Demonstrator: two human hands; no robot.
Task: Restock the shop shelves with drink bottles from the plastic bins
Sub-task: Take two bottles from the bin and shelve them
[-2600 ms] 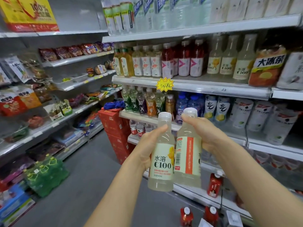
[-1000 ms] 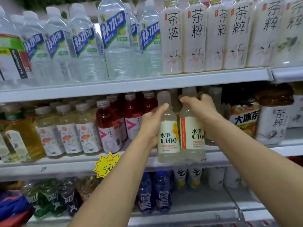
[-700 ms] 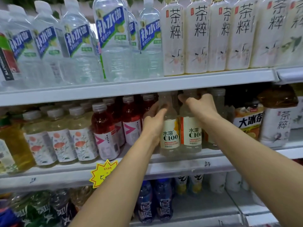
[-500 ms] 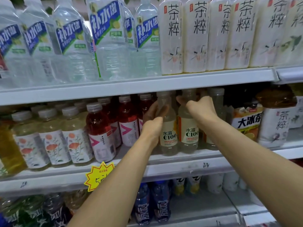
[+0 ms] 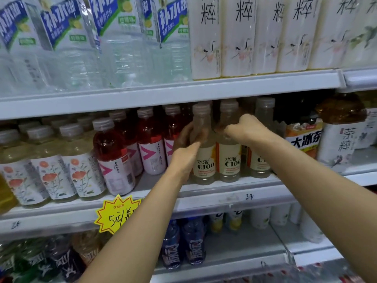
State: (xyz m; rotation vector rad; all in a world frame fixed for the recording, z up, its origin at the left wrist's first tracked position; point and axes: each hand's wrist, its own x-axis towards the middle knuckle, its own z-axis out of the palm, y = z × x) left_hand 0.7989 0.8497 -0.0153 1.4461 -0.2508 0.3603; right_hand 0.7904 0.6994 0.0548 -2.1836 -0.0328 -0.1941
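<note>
Two pale yellow C100 bottles stand side by side on the middle shelf point(image 5: 224, 190). My left hand point(image 5: 187, 148) grips the left C100 bottle point(image 5: 205, 160) around its shoulder. My right hand point(image 5: 244, 129) holds the right C100 bottle point(image 5: 228, 160) at its neck from the right. Both bottles rest upright on the shelf, a little back from its front edge. A third C100 bottle point(image 5: 262, 144) stands just to their right.
Red drink bottles point(image 5: 114, 152) and flower-label bottles point(image 5: 51, 172) fill the shelf to the left. An orange-label tea jug point(image 5: 304, 137) sits right. Water bottles point(image 5: 67, 43) and white tea cartons point(image 5: 238, 37) line the shelf above; blue bottles point(image 5: 183, 246) stand below.
Both hands carried the two C100 bottles up from the aisle onto the middle shelf, then pushed them back into the row. The camera has moved closer to the shelf.
</note>
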